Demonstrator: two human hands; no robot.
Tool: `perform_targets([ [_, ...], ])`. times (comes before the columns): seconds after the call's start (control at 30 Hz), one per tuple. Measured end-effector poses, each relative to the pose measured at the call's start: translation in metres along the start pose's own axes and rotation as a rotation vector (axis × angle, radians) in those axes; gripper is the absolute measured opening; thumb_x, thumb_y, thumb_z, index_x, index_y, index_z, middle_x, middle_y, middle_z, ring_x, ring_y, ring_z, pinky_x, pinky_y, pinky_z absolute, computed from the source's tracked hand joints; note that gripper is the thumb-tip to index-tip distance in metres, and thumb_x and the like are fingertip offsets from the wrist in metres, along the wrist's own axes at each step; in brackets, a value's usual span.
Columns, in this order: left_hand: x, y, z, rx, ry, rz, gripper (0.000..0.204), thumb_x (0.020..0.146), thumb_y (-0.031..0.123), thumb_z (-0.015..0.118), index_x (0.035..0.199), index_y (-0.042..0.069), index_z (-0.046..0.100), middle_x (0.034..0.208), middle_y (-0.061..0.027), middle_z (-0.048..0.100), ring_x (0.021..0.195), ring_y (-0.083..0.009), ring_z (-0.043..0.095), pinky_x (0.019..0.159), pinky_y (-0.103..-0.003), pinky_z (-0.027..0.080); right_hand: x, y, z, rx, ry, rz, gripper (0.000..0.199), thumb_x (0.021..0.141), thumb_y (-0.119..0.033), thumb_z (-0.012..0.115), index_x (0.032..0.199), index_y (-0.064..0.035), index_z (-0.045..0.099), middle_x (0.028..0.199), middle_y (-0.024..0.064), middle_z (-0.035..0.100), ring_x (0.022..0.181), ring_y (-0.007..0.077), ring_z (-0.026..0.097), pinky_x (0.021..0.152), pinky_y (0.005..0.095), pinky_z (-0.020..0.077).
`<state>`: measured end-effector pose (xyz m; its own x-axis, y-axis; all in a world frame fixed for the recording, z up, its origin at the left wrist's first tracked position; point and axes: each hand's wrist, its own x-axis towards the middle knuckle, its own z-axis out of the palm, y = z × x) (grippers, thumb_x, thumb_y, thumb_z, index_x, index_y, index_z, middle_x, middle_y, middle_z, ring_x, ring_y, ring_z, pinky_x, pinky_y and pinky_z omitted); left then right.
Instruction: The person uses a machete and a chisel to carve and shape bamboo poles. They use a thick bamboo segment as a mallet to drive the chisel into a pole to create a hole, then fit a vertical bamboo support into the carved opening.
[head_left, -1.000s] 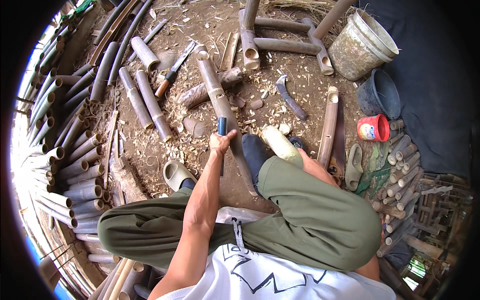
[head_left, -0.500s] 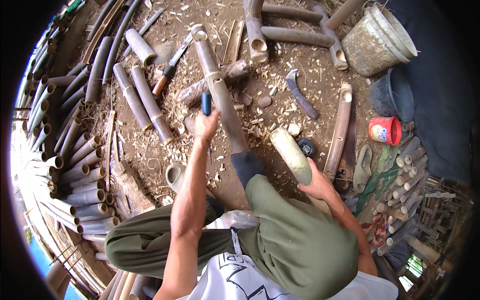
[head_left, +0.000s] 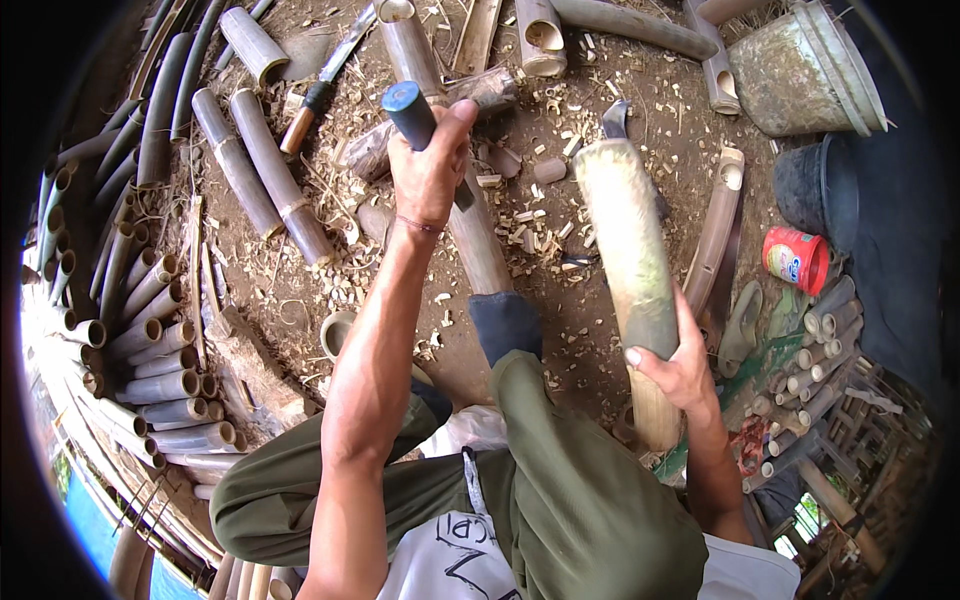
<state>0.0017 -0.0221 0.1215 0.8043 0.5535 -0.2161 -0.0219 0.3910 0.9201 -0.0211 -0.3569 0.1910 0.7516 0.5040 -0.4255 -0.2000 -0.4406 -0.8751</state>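
My left hand (head_left: 428,172) is closed round a chisel (head_left: 408,108) by its blue-topped dark handle. The tool's lower end shows just below my fist, over a bamboo pole (head_left: 480,245); whether it touches cannot be made out. This pole lies across a short log (head_left: 370,150), its near end under my dark-socked foot (head_left: 505,325). My right hand (head_left: 672,362) grips a thick pale wooden mallet (head_left: 630,235) near its narrower handle, the worn head raised and pointing away from me.
Wood chips cover the dirt floor. A long knife (head_left: 322,95) and cut bamboo pieces (head_left: 285,180) lie at the left, beside stacked bamboo (head_left: 165,385). A hooked blade (head_left: 616,120) is partly behind the mallet. Buckets (head_left: 800,75), a red tub (head_left: 795,260) and a notched bamboo (head_left: 715,225) stand or lie right.
My right hand has lifted the mallet up from beside my knee. My left hand has risen slightly with the chisel, its handle top now tilted toward the upper left. The view has shifted.
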Motion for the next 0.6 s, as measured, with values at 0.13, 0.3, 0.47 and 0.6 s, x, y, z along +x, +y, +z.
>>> perform_targets([
  [0.13,-0.001,-0.007,0.003,0.094,-0.008,-0.031,0.035,0.086,0.024,0.07,0.06,0.01,0.05,0.054,0.004,0.045,0.045,-0.0051,0.039,0.043,-0.023,0.029,0.01,-0.022,-0.006,0.037,0.02,-0.073,0.097,0.076,-0.022,0.075,0.15,0.0074,0.02,0.14,0.0164,0.046,0.127,0.0209,0.046,0.108,0.0348,0.0359],
  [0.3,0.0,-0.013,-0.002,0.088,-0.06,-0.053,0.032,0.084,0.018,0.068,0.057,0.009,0.052,0.054,0.0041,0.047,0.047,-0.0048,0.04,0.045,-0.024,0.03,0.016,-0.031,-0.009,0.016,0.047,-0.104,0.095,0.076,-0.026,0.075,0.148,0.009,0.024,0.135,0.0167,0.051,0.123,0.0212,0.051,0.106,0.0341,0.0379],
  [0.47,0.0,-0.016,-0.004,0.091,-0.092,-0.054,0.03,0.083,0.016,0.066,0.057,0.007,0.053,0.054,0.0041,0.047,0.047,-0.0048,0.04,0.045,-0.024,0.03,0.02,-0.036,-0.008,0.023,0.038,-0.104,0.094,0.075,-0.028,0.075,0.147,0.0084,0.026,0.133,0.016,0.052,0.121,0.0208,0.051,0.105,0.0337,0.0385],
  [0.6,0.0,-0.017,-0.006,0.117,-0.109,-0.05,0.029,0.082,0.015,0.065,0.057,0.006,0.054,0.053,0.0041,0.047,0.048,-0.0046,0.041,0.045,-0.024,0.031,0.022,-0.045,-0.006,0.026,0.027,-0.092,0.094,0.074,-0.03,0.075,0.146,0.0076,0.028,0.132,0.0152,0.052,0.12,0.0206,0.051,0.104,0.0334,0.0386],
])
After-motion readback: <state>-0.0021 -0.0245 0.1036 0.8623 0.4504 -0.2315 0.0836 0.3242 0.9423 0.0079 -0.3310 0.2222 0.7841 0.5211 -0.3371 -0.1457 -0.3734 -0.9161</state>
